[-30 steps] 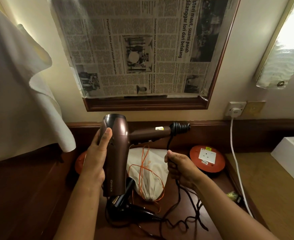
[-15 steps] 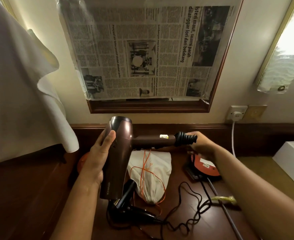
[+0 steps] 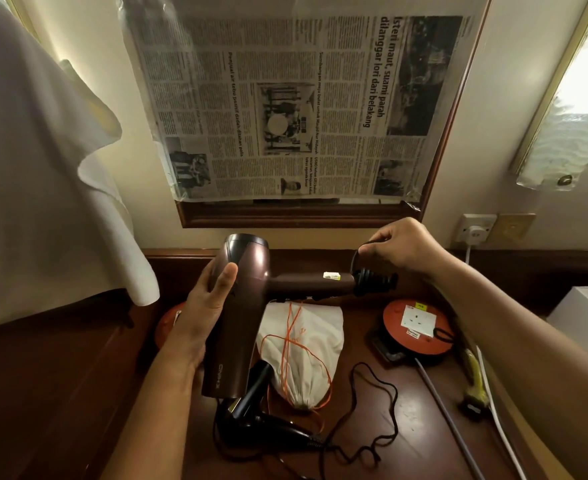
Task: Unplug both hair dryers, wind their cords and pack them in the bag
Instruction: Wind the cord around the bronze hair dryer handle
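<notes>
Two hands up over the table: left hand wraps the barrel of the brown hair dryer, thumb on top, fingers hidden behind the body; right hand pinches a short loop of black cord just above the ribbed strain relief at the handle end, fingertips curled, rest of that loop hidden under the palm. Brown dryer held in the air, barrel pointing down toward the camera, handle sticking out to the right, small white sticker on the handle. Black hair dryer lies on the table below, partly covered by the brown one's nozzle. Its loose black cable snakes across the table; where it ends is not clear. White drawstring bag with orange string lies between the two dryers, upper edge hidden by the handle. Orange extension reel sits to the right, under the right forearm. Newspaper covers the framed mirror on the wall; white cloth hangs at left, cut off by the frame edge.
</notes>
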The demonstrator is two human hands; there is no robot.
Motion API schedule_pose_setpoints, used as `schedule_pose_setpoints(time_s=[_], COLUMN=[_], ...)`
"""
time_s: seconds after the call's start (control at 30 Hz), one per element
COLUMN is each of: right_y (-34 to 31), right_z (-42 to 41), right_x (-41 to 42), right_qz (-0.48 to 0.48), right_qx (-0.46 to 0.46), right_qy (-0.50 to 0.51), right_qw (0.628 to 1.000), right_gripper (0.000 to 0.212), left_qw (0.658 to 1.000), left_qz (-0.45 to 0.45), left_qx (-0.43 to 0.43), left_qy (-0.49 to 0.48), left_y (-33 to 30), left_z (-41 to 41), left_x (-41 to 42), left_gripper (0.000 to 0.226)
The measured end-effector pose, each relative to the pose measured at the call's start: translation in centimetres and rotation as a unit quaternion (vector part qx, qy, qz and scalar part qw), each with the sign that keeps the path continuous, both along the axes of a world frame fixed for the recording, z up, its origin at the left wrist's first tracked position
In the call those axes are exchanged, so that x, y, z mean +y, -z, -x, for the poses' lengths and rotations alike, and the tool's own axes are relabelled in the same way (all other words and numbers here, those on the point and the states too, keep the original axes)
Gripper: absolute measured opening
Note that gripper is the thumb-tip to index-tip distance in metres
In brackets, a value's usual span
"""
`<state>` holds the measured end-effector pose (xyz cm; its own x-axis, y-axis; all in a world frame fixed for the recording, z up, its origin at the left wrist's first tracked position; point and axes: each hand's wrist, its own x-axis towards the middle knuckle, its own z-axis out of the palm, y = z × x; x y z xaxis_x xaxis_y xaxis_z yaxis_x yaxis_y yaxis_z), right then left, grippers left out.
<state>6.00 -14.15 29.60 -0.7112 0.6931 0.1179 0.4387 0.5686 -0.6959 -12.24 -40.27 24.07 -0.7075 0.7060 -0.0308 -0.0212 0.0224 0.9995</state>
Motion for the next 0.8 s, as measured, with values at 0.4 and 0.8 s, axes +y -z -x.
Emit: schedule_pose_setpoints(time_s=[0.4, 0.8], right_y=[-2.3, -0.1], right_z=[-0.7, -1.8], right_x=[-2.3, -7.8], right_qz=[-0.073, -0.109], right_qx=[0.08, 0.127], right_qy=[0.022, 0.019], right_qw=[0.994, 0.986], right_gripper=[0.006, 0.012], left_qw=[0.999, 0.992], left_qz=[-0.029, -0.067], left_qx=[-0.005, 0.009], left_qy=[-0.026, -0.105], left_y=[0.3, 0.5], left_z=[0.3, -0.4], left_x=[0.7, 0.9], left_gripper=[0.081, 0.071])
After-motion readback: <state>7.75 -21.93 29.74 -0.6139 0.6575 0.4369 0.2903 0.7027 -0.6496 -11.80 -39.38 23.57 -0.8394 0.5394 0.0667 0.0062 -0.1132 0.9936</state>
